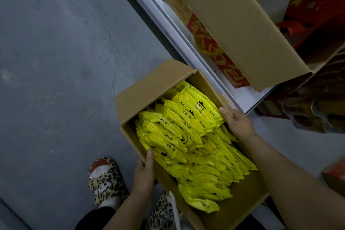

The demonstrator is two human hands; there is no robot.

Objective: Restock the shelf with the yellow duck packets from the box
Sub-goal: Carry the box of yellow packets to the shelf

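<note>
An open cardboard box sits low in front of me, filled with several yellow duck packets lying in overlapping rows. My left hand grips the box's left wall, thumb hooked over the rim and touching the end of a raised row of packets. My right hand is curled over the right rim, its thumb against the other end of that row; its fingertips are hidden. The white shelf runs diagonally just beyond the box.
A large empty cardboard carton lies tilted on the shelf over red and gold boxes. Bottles in plastic wrap stand at the right. Grey concrete floor spreads to the left. My leopard-print slippers are below the box.
</note>
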